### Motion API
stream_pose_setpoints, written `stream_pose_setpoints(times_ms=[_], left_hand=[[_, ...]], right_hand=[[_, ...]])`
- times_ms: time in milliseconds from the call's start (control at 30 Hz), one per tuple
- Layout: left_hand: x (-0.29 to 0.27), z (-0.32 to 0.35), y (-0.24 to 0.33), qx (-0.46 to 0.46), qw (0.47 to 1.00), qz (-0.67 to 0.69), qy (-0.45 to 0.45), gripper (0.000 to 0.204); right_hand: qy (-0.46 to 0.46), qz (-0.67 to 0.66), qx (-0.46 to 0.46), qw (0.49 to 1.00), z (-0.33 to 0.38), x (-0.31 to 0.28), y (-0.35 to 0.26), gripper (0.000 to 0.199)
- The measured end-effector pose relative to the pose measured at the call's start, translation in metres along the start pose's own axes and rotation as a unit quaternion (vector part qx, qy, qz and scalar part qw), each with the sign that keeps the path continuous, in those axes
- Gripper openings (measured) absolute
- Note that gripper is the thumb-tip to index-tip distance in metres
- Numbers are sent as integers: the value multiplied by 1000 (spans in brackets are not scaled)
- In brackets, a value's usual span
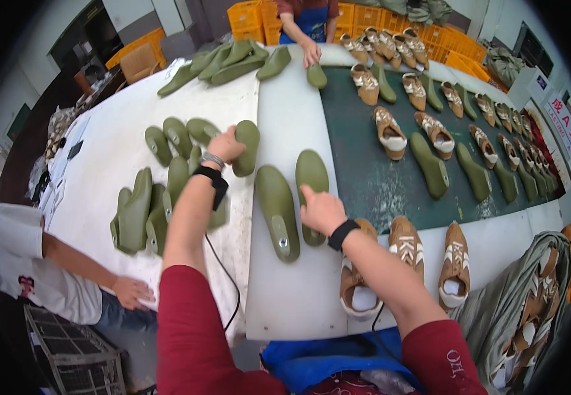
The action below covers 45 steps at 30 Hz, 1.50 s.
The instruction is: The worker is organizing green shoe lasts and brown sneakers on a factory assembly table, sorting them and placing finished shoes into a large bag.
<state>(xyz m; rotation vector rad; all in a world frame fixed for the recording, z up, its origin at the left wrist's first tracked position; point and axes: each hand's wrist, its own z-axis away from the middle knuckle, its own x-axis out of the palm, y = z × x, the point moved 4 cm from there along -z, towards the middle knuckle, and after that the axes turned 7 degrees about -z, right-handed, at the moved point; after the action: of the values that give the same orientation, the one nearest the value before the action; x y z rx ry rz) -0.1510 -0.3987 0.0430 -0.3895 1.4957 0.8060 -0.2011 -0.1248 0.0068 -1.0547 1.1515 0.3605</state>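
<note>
My left hand [226, 146] is closed on the side of a green shoe last [247, 146] at the edge of the white cloth-covered table. More green lasts [135, 210] lie in a loose group around that wrist. On the white board, my right hand [323, 212] grips the middle of another green shoe last [312, 172], its finger resting on the top. Just left of that, a separate green last [277, 214] lies untouched. Brown and white sneakers [406, 249] stand by my right forearm, one partly hidden under it.
A dark green belt [377, 191] carries rows of sneakers and lasts on the right. Across the table a co-worker's hand [311, 54] touches a green last [316, 77]. Someone's hand [133, 291] rests on the table's left edge. A grey cloth-lined rack [496, 289] holds sneakers.
</note>
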Motion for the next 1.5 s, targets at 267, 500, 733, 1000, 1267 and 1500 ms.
stream_pose_setpoints(times_ms=[267,500,733,1000,1267,1500], left_hand=[[31,187,-2,77,990,-103,-58,70],[11,159,-76,-4,983,-30,179,75],[83,137,-100,-178,976,-123,11,101],[38,147,-118,-147,932,331,35,98],[69,240,-108,-165,852,457,-196,45],[-33,253,-25,-3,996,-1,-92,46]], right_hand=[[-15,13,9,1000,-5,-2,-7,32],[-23,24,11,999,-1,-2,-12,33],[-19,32,21,999,1,-1,-11,36],[-22,46,1,999,-14,12,-2,42],[-29,102,-64,992,-36,28,12,55],[-156,-86,-36,983,-6,-2,38,68]])
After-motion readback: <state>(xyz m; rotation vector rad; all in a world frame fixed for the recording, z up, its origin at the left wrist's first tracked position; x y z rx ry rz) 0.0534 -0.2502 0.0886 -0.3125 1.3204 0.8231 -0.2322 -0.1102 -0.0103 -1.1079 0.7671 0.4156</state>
